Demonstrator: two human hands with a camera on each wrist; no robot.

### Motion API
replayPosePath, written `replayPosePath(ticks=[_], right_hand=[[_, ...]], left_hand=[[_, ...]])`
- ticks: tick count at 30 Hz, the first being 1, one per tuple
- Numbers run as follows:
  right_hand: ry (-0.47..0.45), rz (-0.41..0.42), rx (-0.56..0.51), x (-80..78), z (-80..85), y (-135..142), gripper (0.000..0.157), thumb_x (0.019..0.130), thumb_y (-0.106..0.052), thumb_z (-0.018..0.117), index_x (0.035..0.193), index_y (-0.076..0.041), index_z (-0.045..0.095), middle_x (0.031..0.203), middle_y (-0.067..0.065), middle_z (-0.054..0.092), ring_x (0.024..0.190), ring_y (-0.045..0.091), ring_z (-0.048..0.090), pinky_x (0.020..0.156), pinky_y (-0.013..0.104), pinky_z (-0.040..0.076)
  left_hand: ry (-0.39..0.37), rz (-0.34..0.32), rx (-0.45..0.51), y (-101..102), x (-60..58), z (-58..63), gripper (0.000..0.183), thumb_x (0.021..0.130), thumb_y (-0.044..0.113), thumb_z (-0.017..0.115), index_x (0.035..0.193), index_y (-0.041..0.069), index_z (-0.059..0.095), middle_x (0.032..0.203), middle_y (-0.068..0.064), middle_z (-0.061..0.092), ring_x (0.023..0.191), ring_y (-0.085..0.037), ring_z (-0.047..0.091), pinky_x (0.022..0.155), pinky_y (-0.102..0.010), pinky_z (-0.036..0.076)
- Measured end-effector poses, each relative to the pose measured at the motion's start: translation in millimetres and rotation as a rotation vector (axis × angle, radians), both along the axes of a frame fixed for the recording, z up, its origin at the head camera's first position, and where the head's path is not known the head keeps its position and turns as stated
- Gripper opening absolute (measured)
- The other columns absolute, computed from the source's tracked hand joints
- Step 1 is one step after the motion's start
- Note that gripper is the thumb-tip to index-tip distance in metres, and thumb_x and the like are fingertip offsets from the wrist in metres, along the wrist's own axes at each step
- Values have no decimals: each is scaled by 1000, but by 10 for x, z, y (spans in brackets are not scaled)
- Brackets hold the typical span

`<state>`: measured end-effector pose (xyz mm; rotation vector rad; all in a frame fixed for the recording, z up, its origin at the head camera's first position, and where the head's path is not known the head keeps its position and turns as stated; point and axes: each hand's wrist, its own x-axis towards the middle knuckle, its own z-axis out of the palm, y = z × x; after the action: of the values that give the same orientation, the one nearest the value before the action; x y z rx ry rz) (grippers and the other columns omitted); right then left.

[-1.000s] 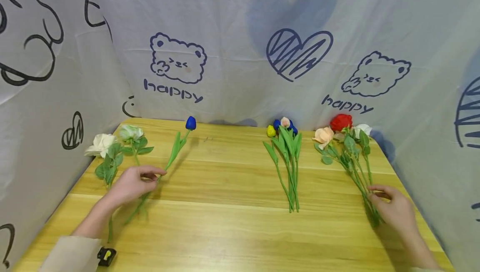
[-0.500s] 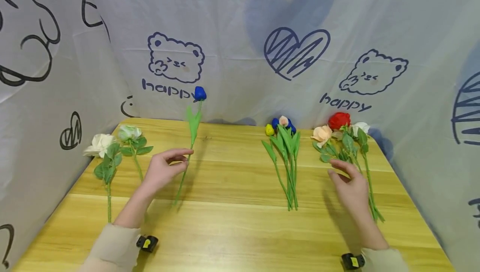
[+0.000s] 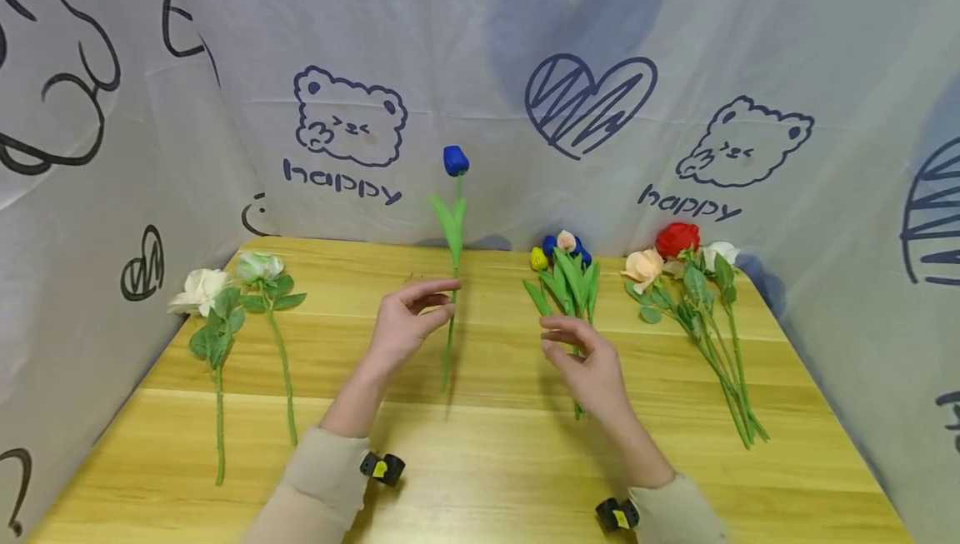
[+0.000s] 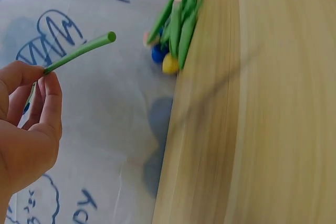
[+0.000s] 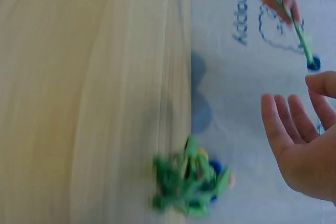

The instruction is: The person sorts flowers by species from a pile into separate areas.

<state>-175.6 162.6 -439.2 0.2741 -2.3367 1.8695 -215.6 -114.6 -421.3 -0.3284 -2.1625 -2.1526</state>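
Observation:
My left hand [image 3: 408, 323] pinches the green stem of a blue tulip [image 3: 455, 161] and holds it upright above the table. In the left wrist view the stem [image 4: 84, 51] sticks out past the thumb and fingertips. To its right, my right hand [image 3: 588, 361] hovers with loosely bent fingers and holds nothing; in the head view it overlaps the stems of a tulip bunch [image 3: 573, 281]. That bunch has yellow, blue and pale pink heads. The right wrist view shows the right hand's fingers [image 5: 299, 116] spread apart from the thumb.
On the left of the wooden table [image 3: 465, 477] lie a white rose [image 3: 202, 290] and a pale green rose [image 3: 260, 267]. At the right lie a peach rose [image 3: 645, 267], a red rose [image 3: 677, 240] and a white flower [image 3: 722, 254]. A printed cloth [image 3: 465, 52] hangs behind.
The left hand has lifted the blue tulip off the table's left side and carried it right, turning it upright. My right hand has left the rose stems and moved left toward the tulip bunch.

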Motion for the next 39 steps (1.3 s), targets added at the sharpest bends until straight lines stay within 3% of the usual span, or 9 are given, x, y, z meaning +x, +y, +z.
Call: replayPosePath(ticks=[5, 8, 16, 28, 33, 39], right_hand=[[-64, 180, -41, 32, 15, -288, 23, 99, -3, 70, 122, -2, 72, 128, 16, 68, 107, 32, 70, 83, 41, 63], [-99, 233, -66, 42, 37, -435, 24, 98, -4, 71, 122, 1, 72, 127, 19, 67, 106, 34, 70, 83, 48, 62], [-123, 229, -84, 1, 88, -618, 25, 97, 2, 69, 122, 1, 72, 126, 17, 69, 106, 38, 70, 81, 57, 61], [-177, 202, -64, -13, 7, -599, 26, 96, 5, 67, 120, -2, 74, 122, 15, 71, 94, 36, 72, 76, 52, 63], [-173, 189, -55, -28, 3, -584, 26, 96, 5, 67, 119, -4, 75, 121, 13, 72, 92, 31, 72, 76, 55, 62], [-167, 168, -60, -57, 43, -562, 25, 95, 6, 67, 118, -3, 74, 121, 13, 72, 92, 29, 72, 75, 53, 62]], left_hand=[[13, 16, 61, 238, -46, -15, 34, 93, -6, 72, 126, -3, 72, 129, -17, 69, 107, -19, 66, 85, -22, 56], [23, 39, 96, 323, -61, -14, 32, 93, -5, 72, 124, -3, 73, 126, -15, 71, 105, -19, 65, 84, -22, 56], [21, 47, 122, 403, -37, 14, 30, 94, -2, 73, 124, -1, 74, 125, -13, 72, 107, -21, 65, 83, -22, 56], [8, 32, 83, 447, -1, -64, 30, 94, -2, 73, 124, 2, 75, 127, -10, 71, 107, -21, 66, 85, -24, 56], [35, 29, 74, 457, -26, -95, 31, 94, -2, 72, 125, 0, 74, 129, -13, 69, 108, -24, 67, 84, -25, 57], [94, 32, 62, 449, -52, -65, 30, 93, -5, 73, 123, -2, 74, 134, -14, 66, 110, -33, 67, 92, -32, 59]])
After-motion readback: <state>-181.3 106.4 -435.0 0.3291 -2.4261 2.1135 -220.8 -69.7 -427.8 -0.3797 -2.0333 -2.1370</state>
